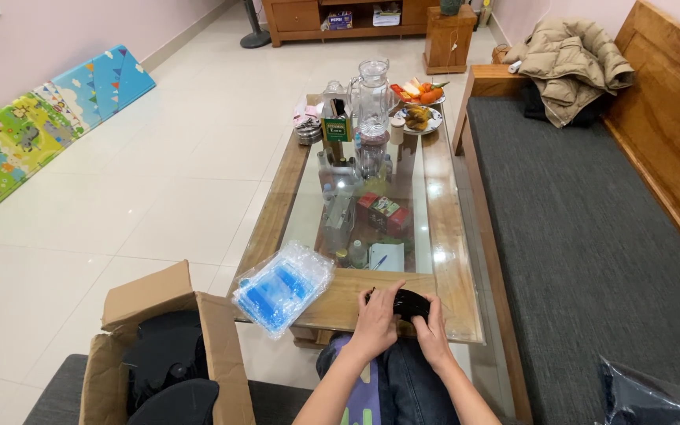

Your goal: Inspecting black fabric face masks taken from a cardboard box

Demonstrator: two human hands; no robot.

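Both hands down at the near edge of the wooden coffee table [450, 267], closed around a small black object [412, 303] at six o'clock in the view. Left hand [375, 319] draped over the object's left side, fingers curled onto it; right hand [433, 330] cupping the right side, thumb hooked over the top. Gripping from both sides, then, though whether pressing hard or merely steadying, cannot tell. Object resting on or just above the wood rim, right by the knees in blue jeans [403, 386]. Over at nine o'clock from the hands, a clear plastic bag of blue pieces [283, 287] lying on the table corner, untouched. Lower at seven o'clock, an open cardboard box [163, 354] with more black items inside, flaps up. Far at four o'clock, a dark plastic-wrapped bundle [643, 397] on the grey bench cushion [584, 236]. Up at twelve o'clock, a glass jug [372, 98] and plates of fruit [420, 106] at the table's far end, well apart from the work. As for progress: looks early or midway, judging by one piece in hand, the box well stocked, the blue bag sealed and waiting. Nothing finished set aside anywhere in sight.
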